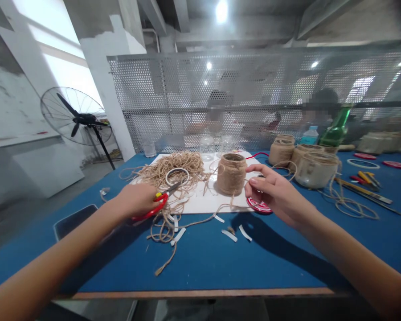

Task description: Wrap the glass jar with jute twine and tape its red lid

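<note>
My left hand (pixel 138 199) is closed on red-handled scissors (pixel 159 206), whose blades point up and to the right over the edge of a heap of loose jute twine (pixel 182 162). A white ring (pixel 177 177) lies on the heap near the blade tips. Just right of centre, a twine-wrapped jar (pixel 232 174) stands upright on a white board (pixel 194 206). Beside it my right hand (pixel 276 189) hovers with fingers bent and apart, holding nothing I can see. Below those fingers lies a red-and-white round lid (pixel 259 206), partly covered by the hand.
White strips (pixel 229 235) and twine ends lie on the blue table (pixel 200 267). At right stand wrapped jars (pixel 316 169), a green bottle (pixel 337 127) and several tools (pixel 366 191). Clear glass jars (pixel 207 147) stand behind. A perforated metal screen (pixel 180 98) closes the back, with people beyond.
</note>
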`<state>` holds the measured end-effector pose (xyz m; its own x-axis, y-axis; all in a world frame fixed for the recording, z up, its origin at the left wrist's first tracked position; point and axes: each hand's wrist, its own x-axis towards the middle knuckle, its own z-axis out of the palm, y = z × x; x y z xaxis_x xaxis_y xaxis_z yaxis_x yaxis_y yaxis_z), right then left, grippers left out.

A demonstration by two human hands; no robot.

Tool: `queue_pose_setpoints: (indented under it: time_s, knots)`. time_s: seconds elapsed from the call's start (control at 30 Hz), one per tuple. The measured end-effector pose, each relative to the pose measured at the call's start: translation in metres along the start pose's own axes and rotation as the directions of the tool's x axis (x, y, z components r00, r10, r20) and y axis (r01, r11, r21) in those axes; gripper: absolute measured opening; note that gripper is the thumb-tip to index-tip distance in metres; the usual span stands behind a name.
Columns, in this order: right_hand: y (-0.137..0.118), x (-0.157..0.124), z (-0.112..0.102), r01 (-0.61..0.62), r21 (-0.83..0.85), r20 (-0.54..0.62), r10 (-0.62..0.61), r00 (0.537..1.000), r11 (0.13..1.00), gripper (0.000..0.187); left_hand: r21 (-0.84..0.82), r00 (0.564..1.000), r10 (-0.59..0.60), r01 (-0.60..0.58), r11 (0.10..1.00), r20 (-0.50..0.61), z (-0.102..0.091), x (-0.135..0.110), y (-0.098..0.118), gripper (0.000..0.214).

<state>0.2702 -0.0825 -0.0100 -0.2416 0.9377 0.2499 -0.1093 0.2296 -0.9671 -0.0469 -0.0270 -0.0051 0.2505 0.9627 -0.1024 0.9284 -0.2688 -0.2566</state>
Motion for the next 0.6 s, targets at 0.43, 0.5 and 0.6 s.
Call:
queue_pose_setpoints:
  time_s: [0.43,0.5,0.6]
  knots:
    - [-0.008,0.012,0.036,0.100,-0.035,-0.063,-0.102,0.993,0.994,0.021,-0.534,0.632,0.160,-0.743,0.403,-0.758,-0.044,-0.008,0.127,0.025]
    - [-0.009,0.010,0.032,0.141,-0.005,-0.081,-0.141,0.987,0.990,0.021,-0.669,0.691,0.093,-0.719,0.191,-0.717,-0.044,-0.003,0.138,0.025]
    - [-0.007,0.007,0.025,0.163,0.009,-0.072,-0.162,0.984,0.987,0.022,-0.775,0.774,0.052,-0.626,-0.090,-0.631,-0.043,0.003,0.149,0.023]
